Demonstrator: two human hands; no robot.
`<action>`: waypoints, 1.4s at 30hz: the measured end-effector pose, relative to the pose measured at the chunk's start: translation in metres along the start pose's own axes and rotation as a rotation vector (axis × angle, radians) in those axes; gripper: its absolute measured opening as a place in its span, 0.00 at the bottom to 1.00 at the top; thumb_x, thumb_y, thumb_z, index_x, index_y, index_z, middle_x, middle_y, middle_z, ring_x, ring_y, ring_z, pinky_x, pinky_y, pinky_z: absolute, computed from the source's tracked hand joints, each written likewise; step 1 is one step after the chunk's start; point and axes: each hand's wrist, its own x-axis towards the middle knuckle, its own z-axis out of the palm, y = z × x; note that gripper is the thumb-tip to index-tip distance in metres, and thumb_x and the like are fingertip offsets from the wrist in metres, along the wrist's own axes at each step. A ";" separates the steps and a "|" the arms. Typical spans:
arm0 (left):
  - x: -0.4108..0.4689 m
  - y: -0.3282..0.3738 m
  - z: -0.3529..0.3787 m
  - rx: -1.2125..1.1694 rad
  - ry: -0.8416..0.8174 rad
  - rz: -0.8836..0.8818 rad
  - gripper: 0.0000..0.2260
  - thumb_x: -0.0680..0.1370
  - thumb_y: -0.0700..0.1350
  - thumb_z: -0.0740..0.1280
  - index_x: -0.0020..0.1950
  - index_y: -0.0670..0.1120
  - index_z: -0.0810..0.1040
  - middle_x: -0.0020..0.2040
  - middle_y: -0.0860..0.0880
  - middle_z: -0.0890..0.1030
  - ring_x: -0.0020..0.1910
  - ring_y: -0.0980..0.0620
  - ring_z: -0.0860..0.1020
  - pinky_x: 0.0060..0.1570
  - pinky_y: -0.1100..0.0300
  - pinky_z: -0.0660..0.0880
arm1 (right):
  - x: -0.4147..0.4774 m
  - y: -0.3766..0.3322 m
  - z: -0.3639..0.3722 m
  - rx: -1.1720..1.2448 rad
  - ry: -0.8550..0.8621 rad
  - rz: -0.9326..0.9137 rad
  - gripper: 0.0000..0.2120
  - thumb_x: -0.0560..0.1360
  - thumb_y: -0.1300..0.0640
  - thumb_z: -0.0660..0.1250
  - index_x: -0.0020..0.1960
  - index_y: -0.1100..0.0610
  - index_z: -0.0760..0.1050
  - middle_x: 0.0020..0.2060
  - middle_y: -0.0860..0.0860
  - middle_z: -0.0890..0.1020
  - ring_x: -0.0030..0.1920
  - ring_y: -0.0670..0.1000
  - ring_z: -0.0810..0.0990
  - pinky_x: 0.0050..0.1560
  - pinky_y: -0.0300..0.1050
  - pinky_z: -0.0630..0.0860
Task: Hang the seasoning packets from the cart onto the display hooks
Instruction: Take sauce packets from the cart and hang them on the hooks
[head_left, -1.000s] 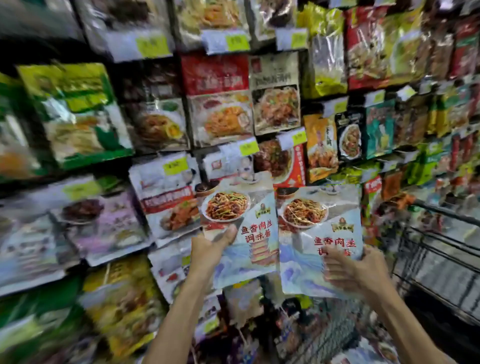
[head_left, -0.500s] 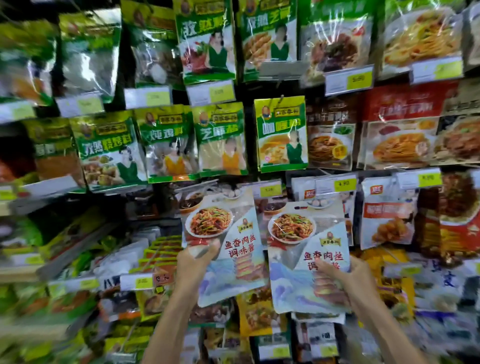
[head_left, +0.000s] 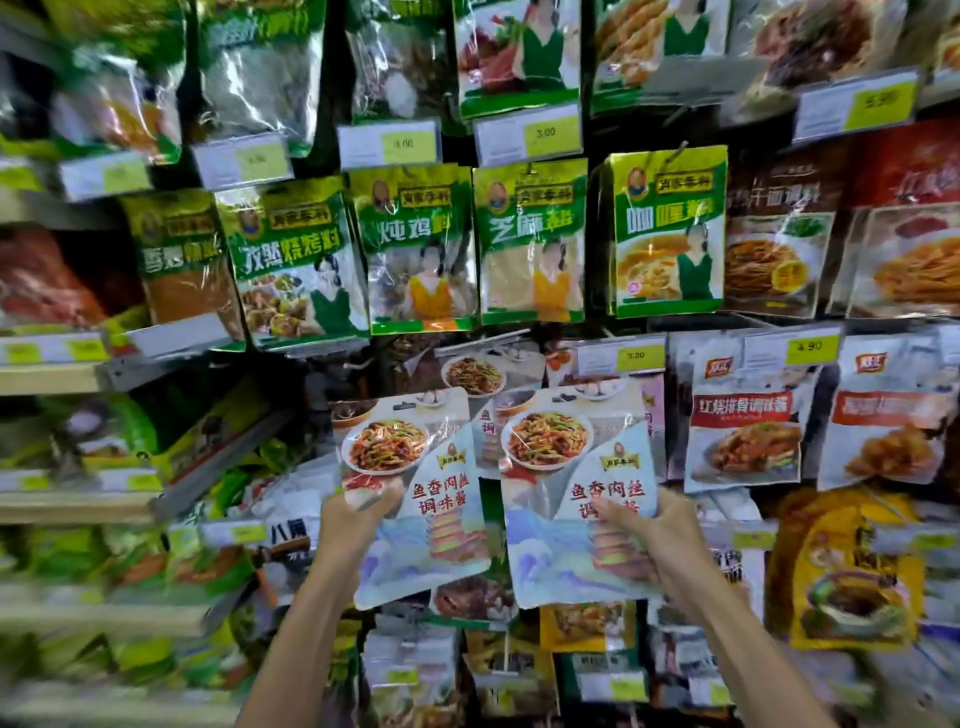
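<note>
Nearest me, my left hand (head_left: 358, 525) pinches the left seasoning packet (head_left: 415, 499) low on its left side, with the thumb on the front and the other fingers hidden behind. My right hand (head_left: 660, 540) pinches the right seasoning packet (head_left: 566, 499) the same way at its right edge. Both packets stand upright side by side, raised in front of the display and not yet on any hook.

My worry is the grip. I hold each packet low, so the tops with their hang slots (head_left: 404, 407) are free to flop, and I have no spare hand to steady them. I reckon a slot could easily slide past the hook tip, or the film could tear if I push at an angle.

Just behind, a matching packet (head_left: 472, 374) hangs beside a price tag (head_left: 636, 356), but I cannot make out the hook itself. My own packets cover that spot, so I would be threading blind and might land on a neighbour's hook. Further up, the green packets (head_left: 530, 244) hang close, and a careless lift could knock them loose.
</note>
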 end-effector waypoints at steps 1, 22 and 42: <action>0.002 -0.001 -0.007 0.004 0.012 -0.002 0.15 0.73 0.43 0.72 0.29 0.42 0.75 0.23 0.54 0.76 0.27 0.54 0.72 0.30 0.63 0.68 | 0.007 -0.001 0.011 -0.001 -0.019 0.007 0.16 0.62 0.51 0.78 0.43 0.61 0.80 0.33 0.57 0.84 0.32 0.56 0.83 0.29 0.53 0.80; 0.036 0.003 -0.036 -0.089 0.015 0.043 0.13 0.71 0.45 0.74 0.36 0.36 0.77 0.36 0.38 0.79 0.36 0.46 0.78 0.42 0.47 0.76 | 0.094 -0.002 0.102 0.097 -0.100 0.133 0.10 0.68 0.60 0.76 0.46 0.60 0.78 0.34 0.56 0.83 0.27 0.53 0.82 0.22 0.43 0.76; 0.039 -0.003 -0.012 -0.073 -0.066 -0.051 0.14 0.72 0.45 0.73 0.34 0.37 0.75 0.38 0.36 0.77 0.39 0.43 0.75 0.45 0.46 0.72 | 0.106 0.006 0.090 0.063 -0.078 0.121 0.07 0.71 0.57 0.74 0.47 0.58 0.79 0.35 0.54 0.86 0.32 0.55 0.84 0.29 0.55 0.81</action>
